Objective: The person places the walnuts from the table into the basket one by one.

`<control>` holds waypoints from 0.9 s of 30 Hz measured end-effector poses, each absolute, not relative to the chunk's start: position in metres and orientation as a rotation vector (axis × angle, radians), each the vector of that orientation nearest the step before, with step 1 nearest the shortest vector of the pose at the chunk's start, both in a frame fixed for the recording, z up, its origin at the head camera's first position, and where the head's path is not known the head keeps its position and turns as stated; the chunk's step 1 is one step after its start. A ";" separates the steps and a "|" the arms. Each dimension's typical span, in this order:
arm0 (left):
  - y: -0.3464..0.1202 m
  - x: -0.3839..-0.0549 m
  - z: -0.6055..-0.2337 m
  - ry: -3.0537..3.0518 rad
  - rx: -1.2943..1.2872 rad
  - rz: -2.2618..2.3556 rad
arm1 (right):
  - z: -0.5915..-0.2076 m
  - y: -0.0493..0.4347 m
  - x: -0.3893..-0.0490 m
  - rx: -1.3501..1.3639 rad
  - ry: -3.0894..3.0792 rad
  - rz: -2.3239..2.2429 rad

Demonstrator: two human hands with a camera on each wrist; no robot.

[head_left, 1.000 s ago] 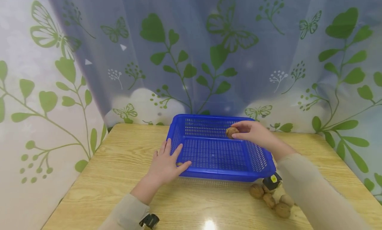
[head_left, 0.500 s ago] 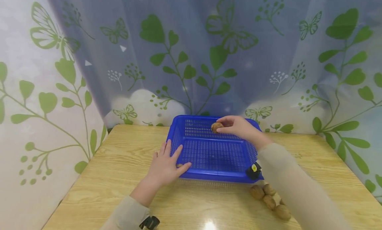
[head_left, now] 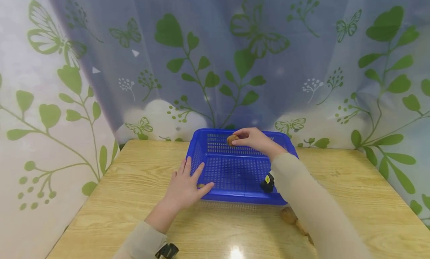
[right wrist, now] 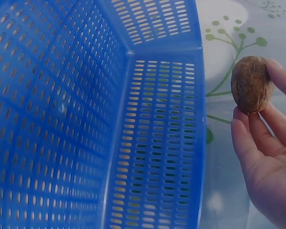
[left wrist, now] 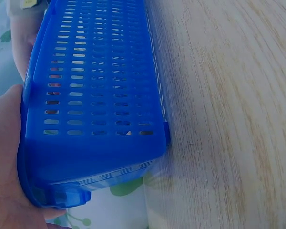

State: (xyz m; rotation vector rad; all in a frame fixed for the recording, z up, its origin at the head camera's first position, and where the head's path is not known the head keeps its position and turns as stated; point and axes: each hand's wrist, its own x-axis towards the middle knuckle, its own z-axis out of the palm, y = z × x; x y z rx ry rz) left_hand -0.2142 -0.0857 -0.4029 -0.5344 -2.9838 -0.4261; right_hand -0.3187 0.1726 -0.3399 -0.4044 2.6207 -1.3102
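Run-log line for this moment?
right hand: pinches walnut, raised near far side of basket | left hand: rests on basket's near-left corner | other walnuts: on table, partly hidden by right sleeve

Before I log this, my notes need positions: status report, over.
Right hand pinching brown wrinkled walnut above blue slotted plastic basket. Left hand resting at basket's near left corner. Nothing visible between walnut and basket.

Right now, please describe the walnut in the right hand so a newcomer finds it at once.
A blue basket stands on the wooden table. Near its far side, the right hand pinches a brown, wrinkled walnut. Unlike the walnuts lying on the table, this one is held in the air.
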 end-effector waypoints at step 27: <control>-0.086 -0.215 -0.403 -2.980 -0.540 -0.378 | -0.384 0.136 -0.350 -0.334 2.660 -1.284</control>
